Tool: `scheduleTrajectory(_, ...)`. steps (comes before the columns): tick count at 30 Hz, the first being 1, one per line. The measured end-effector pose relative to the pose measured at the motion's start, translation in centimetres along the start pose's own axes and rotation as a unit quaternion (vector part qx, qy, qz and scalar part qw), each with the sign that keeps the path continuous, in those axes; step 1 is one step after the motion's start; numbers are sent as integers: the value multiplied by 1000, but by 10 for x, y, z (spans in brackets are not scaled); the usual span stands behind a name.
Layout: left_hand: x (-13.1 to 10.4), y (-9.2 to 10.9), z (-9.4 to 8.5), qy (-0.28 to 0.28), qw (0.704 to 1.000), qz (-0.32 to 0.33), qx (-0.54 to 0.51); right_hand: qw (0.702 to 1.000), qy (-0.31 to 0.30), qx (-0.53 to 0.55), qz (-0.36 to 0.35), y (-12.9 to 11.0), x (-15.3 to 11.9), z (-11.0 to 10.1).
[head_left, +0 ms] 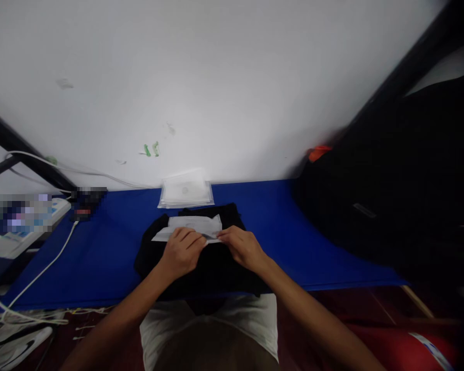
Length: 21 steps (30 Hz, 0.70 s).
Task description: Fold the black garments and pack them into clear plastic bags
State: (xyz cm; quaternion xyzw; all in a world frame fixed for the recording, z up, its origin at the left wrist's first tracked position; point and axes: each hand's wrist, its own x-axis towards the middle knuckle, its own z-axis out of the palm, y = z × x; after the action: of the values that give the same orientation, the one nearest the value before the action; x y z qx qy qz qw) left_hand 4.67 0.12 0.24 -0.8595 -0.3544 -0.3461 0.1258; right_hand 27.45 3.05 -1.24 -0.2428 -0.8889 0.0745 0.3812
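Observation:
Both hands are at the near edge of a white translucent plastic bag (pixel 195 222), which lies over a black folded cloth (pixel 216 268). My left hand (pixel 183 251) has its fingers bent and closed on the bag's near edge, left of the middle. At the right part of the same edge, my right hand (pixel 242 247) pinches the plastic between thumb and fingers. Whatever is inside the bag is too dim to make out. Just beyond the cloth, a stack of similar flat white bags (pixel 185 191) lies against the wall.
The blue surface (pixel 270 221) meets a white wall (pixel 232 93). On the left are a white power strip (pixel 31 237), a dark blurred-out device (pixel 87 203) and a white cable (pixel 42 273). A large black bag-like bulk (pixel 371 196) fills the right side, with an orange bit (pixel 319 152) beside it.

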Motion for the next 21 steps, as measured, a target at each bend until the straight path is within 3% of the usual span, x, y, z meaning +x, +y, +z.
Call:
scheduleTrajectory(10,-19,-14,-14,46,997,-50,40,999,-22,36,17,10,11,-5)
scheduleTrajectory(21,-38,-48,-32,61,992,-88,70,993,84,-3,86,19,7,-33)
